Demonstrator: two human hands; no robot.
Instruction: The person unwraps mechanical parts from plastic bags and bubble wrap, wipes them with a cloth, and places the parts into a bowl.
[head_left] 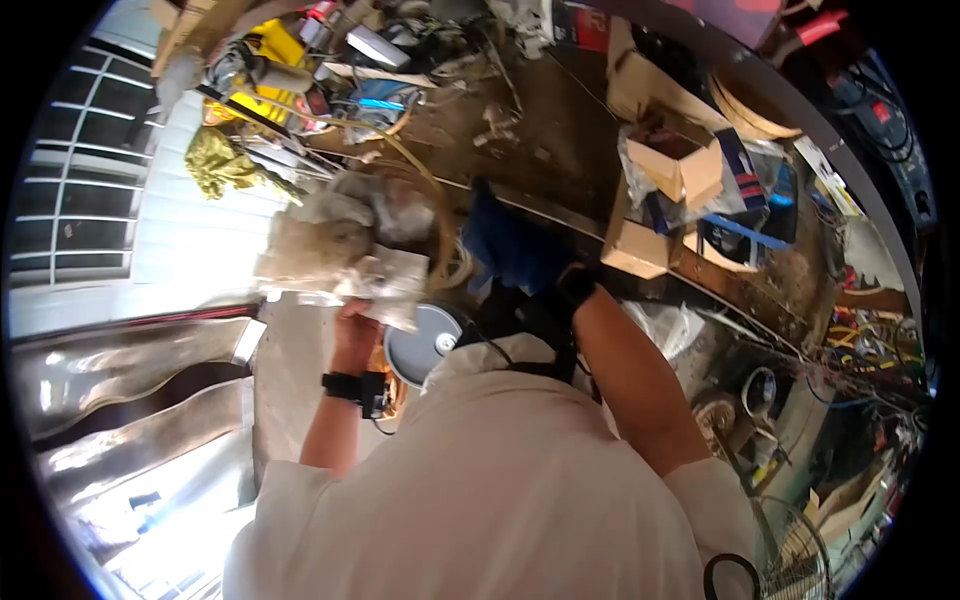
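Note:
My left hand (358,322), with a black band at its wrist, grips the lower edge of a bundle of clear and whitish plastic bags (345,250). The bundle is partly blurred, and its contents cannot be made out. At the end of my right arm, beyond a black wristband (575,285), dark blue fabric (505,240) covers where my right hand is. Whether this is a glove or a cloth is unclear, and the fingers are hidden. Below the bags stands a grey round lid or bucket (420,345), close to my body.
A cluttered wooden workbench (560,120) runs ahead. Open cardboard boxes (680,165) stand on the right, and tools and yellow items (275,55) pile up at the back left. A crumpled gold-coloured bag (220,165) lies left. A wire fan guard (795,545) is at the lower right.

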